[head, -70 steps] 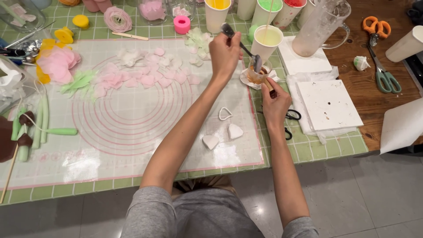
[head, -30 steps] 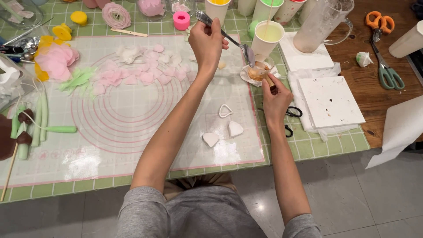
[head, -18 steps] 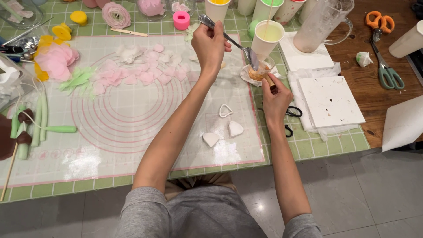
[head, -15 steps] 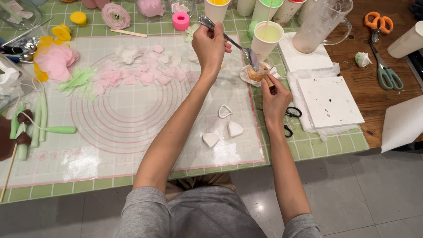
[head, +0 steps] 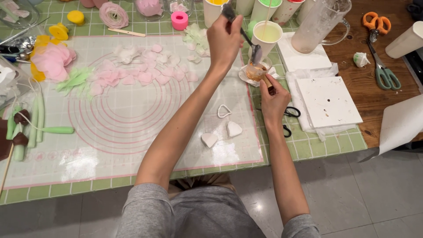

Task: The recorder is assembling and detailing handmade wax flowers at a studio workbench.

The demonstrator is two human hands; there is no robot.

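Observation:
My left hand holds a metal spoon by its handle, with the bowl of the spoon over a small glass cup of orange-brown liquid. My right hand steadies that cup from the near side and grips a thin stick. The cup stands on a crumpled white paper at the right edge of a translucent silicone mat with pink rings. A paper cup of pale liquid stands just behind it.
Pink petals, a pink flower, green stems, a teardrop cutter and two white cut pieces lie on the mat. A white tile, black scissors, orange and green scissors and a clear jug are to the right.
My left hand has lifted up and back from the cup with the spoon and now holds its bowl above the glass cup. My right hand has stayed at the cup.

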